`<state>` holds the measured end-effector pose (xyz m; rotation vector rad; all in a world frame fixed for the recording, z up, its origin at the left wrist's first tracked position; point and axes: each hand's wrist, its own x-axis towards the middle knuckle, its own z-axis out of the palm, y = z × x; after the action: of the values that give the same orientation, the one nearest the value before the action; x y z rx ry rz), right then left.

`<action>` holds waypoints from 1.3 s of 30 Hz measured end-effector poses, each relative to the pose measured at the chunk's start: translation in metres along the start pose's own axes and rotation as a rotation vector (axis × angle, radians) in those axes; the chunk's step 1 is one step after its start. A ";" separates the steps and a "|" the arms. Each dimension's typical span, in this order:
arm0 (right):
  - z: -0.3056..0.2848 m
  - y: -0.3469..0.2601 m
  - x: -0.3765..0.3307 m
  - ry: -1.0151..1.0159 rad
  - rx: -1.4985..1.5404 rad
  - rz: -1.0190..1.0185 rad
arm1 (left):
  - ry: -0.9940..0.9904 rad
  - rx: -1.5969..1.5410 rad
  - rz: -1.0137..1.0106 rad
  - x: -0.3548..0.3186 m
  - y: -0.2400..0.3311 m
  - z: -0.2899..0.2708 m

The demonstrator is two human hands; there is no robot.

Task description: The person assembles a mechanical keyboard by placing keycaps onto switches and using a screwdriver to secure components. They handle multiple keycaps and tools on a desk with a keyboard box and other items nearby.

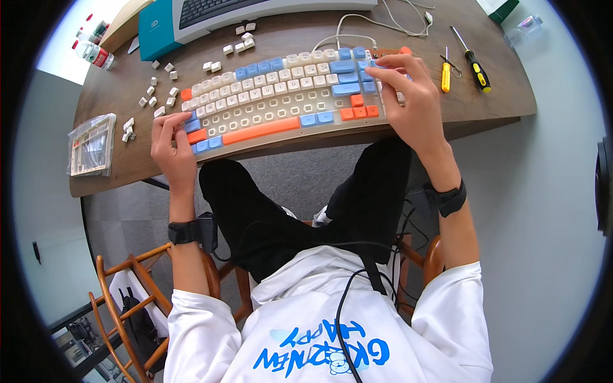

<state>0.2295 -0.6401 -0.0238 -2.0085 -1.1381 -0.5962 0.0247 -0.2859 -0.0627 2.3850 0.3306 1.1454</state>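
Observation:
A mechanical keyboard (274, 96) with white, blue and orange keycaps lies on the table before me, slightly tilted. Its two lower letter rows show bare switches, without caps. An orange space bar (262, 130) sits at its front edge. My left hand (172, 147) is closed with bent fingers at the keyboard's left end, by the blue and orange keys. Over the right end reaches my right hand (414, 92), its fingers apart and the tips at the blue keys. No loose cap shows between the right fingers; their undersides are hidden.
Loose white keycaps (172, 92) are scattered left of and behind the keyboard. A wrapped keycap tray (91, 147) lies far left, bottles (96, 55) behind it. A teal box (156, 32) stands at the back. Right are a screwdriver (477, 70), a yellow-handled tool (446, 75) and a white cable (383, 19).

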 end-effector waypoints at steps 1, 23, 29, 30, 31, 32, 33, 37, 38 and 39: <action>-0.002 -0.002 -0.001 -0.008 -0.001 0.000 | 0.000 0.004 0.004 0.000 0.000 0.000; 0.027 -0.016 0.003 -0.164 -0.123 -0.118 | -0.001 0.030 0.017 -0.001 0.002 -0.001; 0.028 -0.016 0.009 -0.199 -0.026 -0.105 | 0.002 0.020 0.000 -0.001 0.001 0.000; 0.028 -0.015 0.010 -0.208 -0.016 -0.102 | 0.000 0.024 -0.005 -0.002 0.001 0.000; 0.028 -0.015 0.012 -0.217 -0.006 -0.096 | -0.001 0.028 -0.008 -0.002 0.001 0.000; 0.028 -0.015 0.012 -0.227 0.003 -0.087 | -0.004 0.030 -0.012 -0.002 0.001 -0.001; 0.027 -0.016 0.012 -0.239 -0.001 -0.082 | -0.006 0.031 -0.011 -0.002 0.002 -0.001; 0.025 -0.018 0.013 -0.284 -0.043 -0.089 | -0.004 0.038 -0.011 -0.001 0.005 -0.001; 0.025 -0.019 0.012 -0.292 -0.058 -0.092 | -0.007 0.035 -0.026 -0.001 0.006 -0.001; 0.024 -0.020 0.011 -0.284 -0.077 -0.104 | -0.002 0.032 -0.003 0.000 0.006 -0.001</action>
<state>0.2190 -0.6089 -0.0235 -2.1592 -1.4137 -0.4190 0.0242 -0.2907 -0.0592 2.4118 0.3536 1.1453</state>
